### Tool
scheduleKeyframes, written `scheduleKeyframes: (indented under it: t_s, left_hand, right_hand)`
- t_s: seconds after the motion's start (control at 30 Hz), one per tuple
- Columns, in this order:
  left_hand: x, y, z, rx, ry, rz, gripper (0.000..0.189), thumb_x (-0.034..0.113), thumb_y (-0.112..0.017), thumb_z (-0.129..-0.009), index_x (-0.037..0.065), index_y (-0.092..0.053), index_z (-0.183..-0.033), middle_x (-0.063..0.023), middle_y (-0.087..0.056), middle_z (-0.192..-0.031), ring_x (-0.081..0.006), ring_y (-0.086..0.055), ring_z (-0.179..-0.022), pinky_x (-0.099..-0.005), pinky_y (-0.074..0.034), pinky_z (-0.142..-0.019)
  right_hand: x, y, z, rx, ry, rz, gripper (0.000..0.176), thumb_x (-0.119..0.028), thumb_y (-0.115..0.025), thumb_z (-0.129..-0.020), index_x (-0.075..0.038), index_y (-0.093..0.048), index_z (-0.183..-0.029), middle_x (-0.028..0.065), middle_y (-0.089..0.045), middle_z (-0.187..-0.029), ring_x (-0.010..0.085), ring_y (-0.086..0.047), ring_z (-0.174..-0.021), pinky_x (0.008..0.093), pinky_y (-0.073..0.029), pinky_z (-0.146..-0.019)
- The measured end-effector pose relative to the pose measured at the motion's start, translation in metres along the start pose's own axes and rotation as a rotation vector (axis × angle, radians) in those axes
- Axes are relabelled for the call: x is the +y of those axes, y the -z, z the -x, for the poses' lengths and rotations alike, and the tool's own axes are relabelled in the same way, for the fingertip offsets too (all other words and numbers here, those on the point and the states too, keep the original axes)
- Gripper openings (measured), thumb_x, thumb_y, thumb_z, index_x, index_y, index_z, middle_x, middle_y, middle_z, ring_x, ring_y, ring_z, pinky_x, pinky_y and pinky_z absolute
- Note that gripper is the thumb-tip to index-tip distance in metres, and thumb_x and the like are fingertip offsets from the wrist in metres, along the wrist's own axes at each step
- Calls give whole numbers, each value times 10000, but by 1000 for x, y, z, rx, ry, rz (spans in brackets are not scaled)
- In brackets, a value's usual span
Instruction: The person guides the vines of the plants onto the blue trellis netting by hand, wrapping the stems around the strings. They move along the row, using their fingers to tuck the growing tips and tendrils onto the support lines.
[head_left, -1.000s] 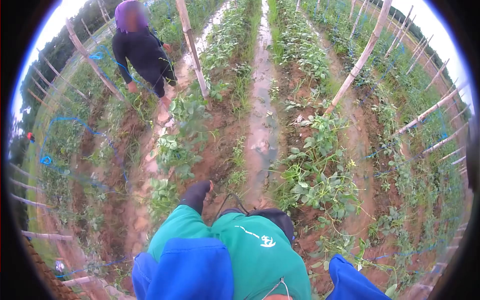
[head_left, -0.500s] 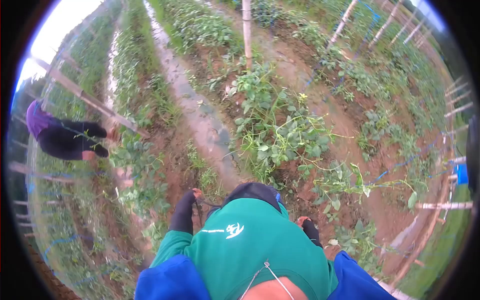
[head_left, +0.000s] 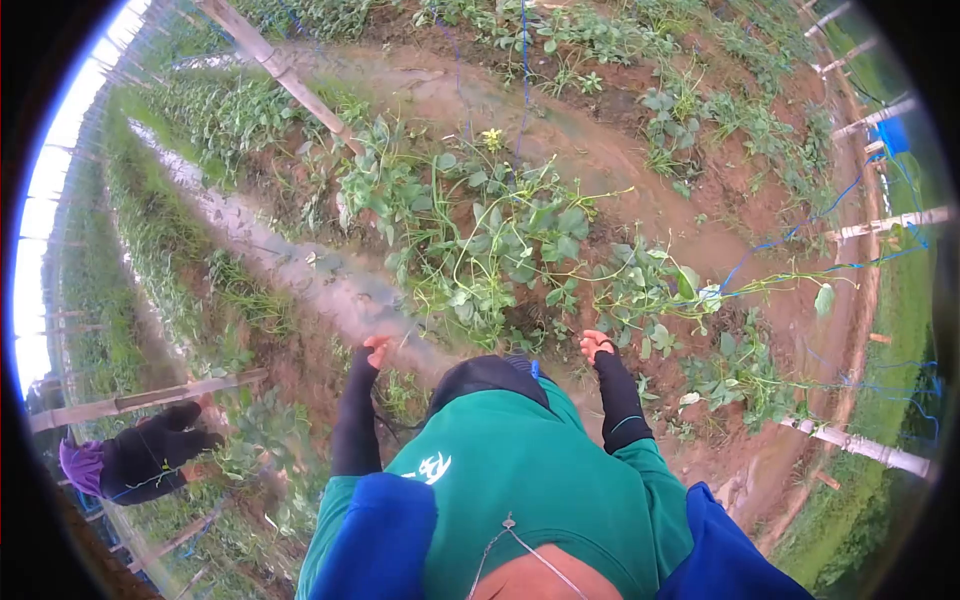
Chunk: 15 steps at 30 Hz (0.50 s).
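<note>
My left hand [head_left: 377, 350], in a dark arm sleeve, is held forward over the wet furrow with its fingers curled together. Whatever it may hold is too small to make out. A thin dark cord [head_left: 392, 425] hangs beside that forearm. My right hand [head_left: 596, 345], also in a dark sleeve, reaches toward the leafy vines, its fingers partly apart and nothing visible in them. A bushy vine plant [head_left: 500, 240] grows just ahead, between and beyond both hands. Trailing stems [head_left: 650, 290] spread to the right of it, nearest my right hand.
A muddy, waterlogged furrow [head_left: 330, 290] runs ahead to the left. A person in dark clothes [head_left: 150, 455] with purple head covering bends over plants at left. Bamboo poles [head_left: 280, 75] lean about, and blue string [head_left: 790, 235] crosses the right side near a blue object [head_left: 892, 135].
My view has swung to the right. My right hand has come up and forward from beside my body, and my left hand has risen too. The other person now appears lower at left.
</note>
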<state>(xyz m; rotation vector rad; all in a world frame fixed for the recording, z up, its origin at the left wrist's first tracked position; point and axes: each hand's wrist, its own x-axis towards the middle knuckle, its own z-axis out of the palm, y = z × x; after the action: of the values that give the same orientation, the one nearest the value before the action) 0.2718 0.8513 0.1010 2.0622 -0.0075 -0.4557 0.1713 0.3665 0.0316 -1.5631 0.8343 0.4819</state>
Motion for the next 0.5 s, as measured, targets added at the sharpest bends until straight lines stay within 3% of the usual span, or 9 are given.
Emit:
scheduleKeyframes:
  t_s: [0.1,0.33,0.43,0.5]
  left_hand:
    - [33,2,-22,27,21,108,246,153,-467,-778,3,-506,-968,-78,-555,-849,-129,-503,-792,-256,-395,-706]
    - [45,-23,-69,-76,75,140,233,148,-466,-772,10,-514,-954,-69,-549,-811,-120,-497,-760,-242,-391,-684]
    - [48,-27,-93,-148,149,160,220,141,-466,-771,12,-517,-941,-68,-551,-802,-119,-501,-748,-241,-394,-676]
    - [32,-35,-116,-202,175,159,214,140,-465,-770,13,-519,-934,-65,-551,-797,-118,-502,-738,-240,-394,-668]
  right_hand:
    - [-22,-8,-8,-69,21,12,308,-147,-477,-761,-117,-447,-1067,19,-555,-856,100,-508,-683,240,-406,-525]
    - [-51,-30,-28,-12,-45,-60,264,-171,-475,-784,-122,-466,-1044,22,-559,-862,105,-520,-690,249,-427,-559]
    - [-43,-36,-43,17,-36,-544,249,-171,-485,-796,-97,-466,-1032,51,-559,-845,131,-544,-720,278,-468,-595]
    - [-41,-51,-48,109,-42,-592,252,-168,-489,-793,-91,-466,-1032,50,-559,-841,136,-545,-721,283,-469,-595]
